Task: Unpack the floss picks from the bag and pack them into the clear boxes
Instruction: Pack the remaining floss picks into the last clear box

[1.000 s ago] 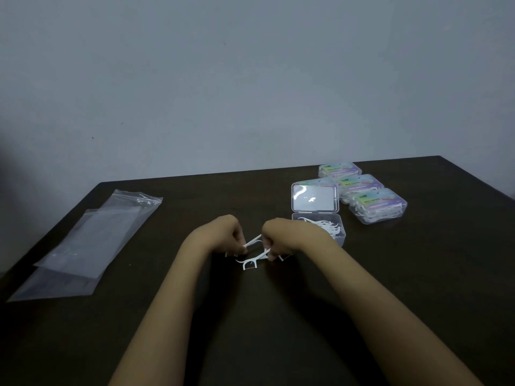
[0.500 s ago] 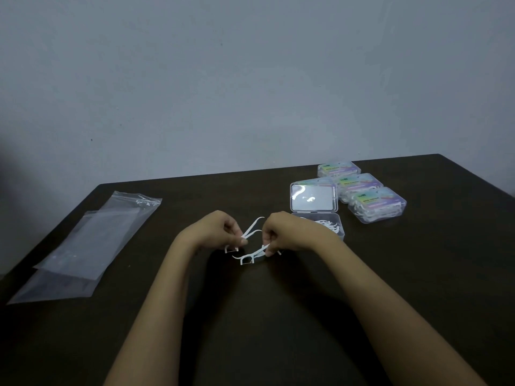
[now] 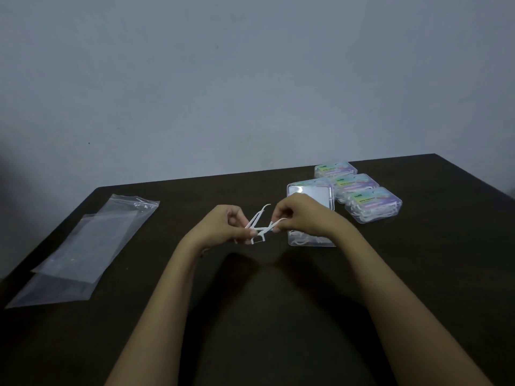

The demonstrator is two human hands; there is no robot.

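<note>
1. Over the middle of the counter [image 3: 278, 316], a small cluster of white floss picks [image 3: 257, 228] is held off the surface between both hands.
2. The left hand [image 3: 227, 229] pinches the cluster at its near-left end between curled fingers and thumb. The right hand [image 3: 302, 218] pinches the handle of one pick at the far-right end.
3. One pick's long axis runs up from the left hand, and its pointed tip aims toward the far right corner. Another lies almost level between the hands, with its floss head hanging low by the left thumb. They look crossed or tangled, though how many there are is too small to tell.
4. The open clear box [image 3: 312, 241] sits just right of the cluster, partly hidden under the right wrist. Its lid [image 3: 310, 196] is tipped up on the far side, and some picks already lie inside.
5. Three closed clear boxes [image 3: 373, 206], which appear full, run toward the far right corner.
6. Flat plastic bags [image 3: 92, 246] lie along the left edge, well apart from the hands, and look emptied.
7. The likely next step is to free the picks and lay them in the open box. It lies right of and below the cluster, so the right hand is much the nearer, and the handles would need turning to match the box's long side.
</note>
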